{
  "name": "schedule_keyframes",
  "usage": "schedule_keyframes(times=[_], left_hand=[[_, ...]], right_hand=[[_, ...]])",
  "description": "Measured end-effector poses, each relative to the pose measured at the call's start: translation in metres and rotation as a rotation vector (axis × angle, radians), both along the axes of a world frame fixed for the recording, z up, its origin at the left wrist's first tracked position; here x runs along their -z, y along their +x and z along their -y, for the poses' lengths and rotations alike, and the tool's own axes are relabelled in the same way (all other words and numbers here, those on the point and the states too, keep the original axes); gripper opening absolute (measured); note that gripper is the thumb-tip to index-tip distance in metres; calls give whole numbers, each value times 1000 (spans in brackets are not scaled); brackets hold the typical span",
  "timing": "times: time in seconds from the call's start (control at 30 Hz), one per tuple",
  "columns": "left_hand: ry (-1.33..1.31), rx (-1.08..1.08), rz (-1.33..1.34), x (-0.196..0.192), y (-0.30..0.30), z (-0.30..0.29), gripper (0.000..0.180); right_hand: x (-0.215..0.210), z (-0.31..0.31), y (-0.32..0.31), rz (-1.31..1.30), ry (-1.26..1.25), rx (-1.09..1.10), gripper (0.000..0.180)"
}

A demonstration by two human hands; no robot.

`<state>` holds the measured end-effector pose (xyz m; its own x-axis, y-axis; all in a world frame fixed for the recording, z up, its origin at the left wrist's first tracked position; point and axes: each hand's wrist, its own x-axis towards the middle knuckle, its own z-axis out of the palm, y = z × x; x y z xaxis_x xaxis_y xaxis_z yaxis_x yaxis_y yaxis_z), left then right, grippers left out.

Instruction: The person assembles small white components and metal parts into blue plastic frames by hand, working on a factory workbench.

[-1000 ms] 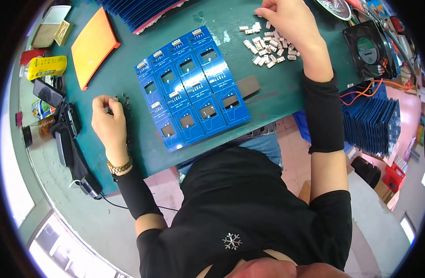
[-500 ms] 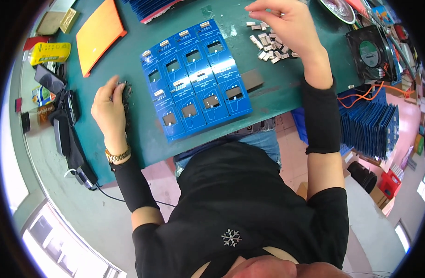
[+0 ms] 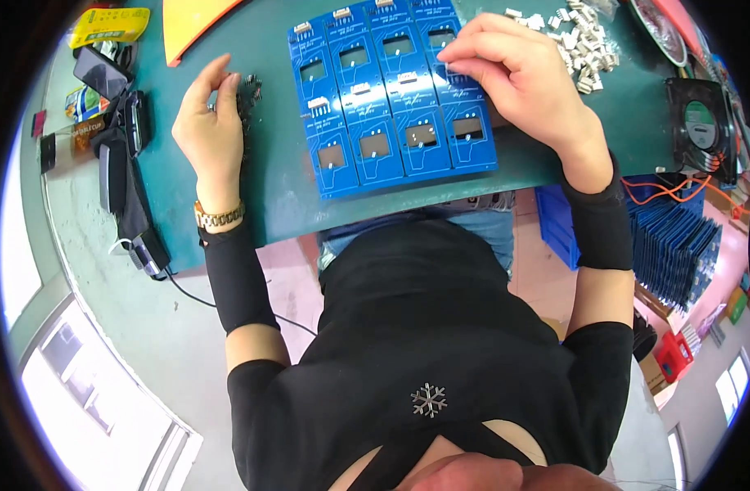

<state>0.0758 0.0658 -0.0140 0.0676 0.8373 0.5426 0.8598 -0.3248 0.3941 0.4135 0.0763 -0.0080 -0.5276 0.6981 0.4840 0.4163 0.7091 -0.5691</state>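
Note:
A blue circuit-board panel (image 3: 375, 147) with rectangular cutouts lies on the green table, with small white connectors (image 3: 406, 79) along its top and middle rows. Over its right column is my right hand (image 3: 526, 86), thumb and forefinger pinched at the middle row on what looks like a small white connector, mostly hidden by the fingertips. Loose white connectors (image 3: 586, 45) are heaped just beyond that hand. To the panel's left, my left hand (image 3: 210, 131) is curled beside small dark pin parts (image 3: 251, 92); what its fingers hold, if anything, is too small to make out.
An orange board (image 3: 197, 24) lies at the far left, near a yellow packet (image 3: 109, 27) and a phone (image 3: 103, 69). A black fan (image 3: 702, 127) with orange wires stands at the right edge. Below it is a stack of blue boards (image 3: 673, 250).
My right hand has come from above the connector heap down to the panel's right column. My left hand has lifted slightly from the dark parts. The whole view has shifted.

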Motion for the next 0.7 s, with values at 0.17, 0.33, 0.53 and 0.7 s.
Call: schedule_keyframes(times=[0.17, 0.33, 0.53, 0.7], left_hand=[[138, -46, 175, -2, -1, -4, 12], [247, 68, 191, -13, -4, -8, 8], [52, 86, 586, -34, 33, 1, 15], [-28, 359, 387, -48, 58, -3, 14]], right_hand=[[4, 6, -6, 28, -90, 25, 7], [24, -9, -6, -250, 331, -97, 8], [18, -12, -5, -200, 361, -108, 5], [-1, 2, 0, 4, -79, -20, 5]])
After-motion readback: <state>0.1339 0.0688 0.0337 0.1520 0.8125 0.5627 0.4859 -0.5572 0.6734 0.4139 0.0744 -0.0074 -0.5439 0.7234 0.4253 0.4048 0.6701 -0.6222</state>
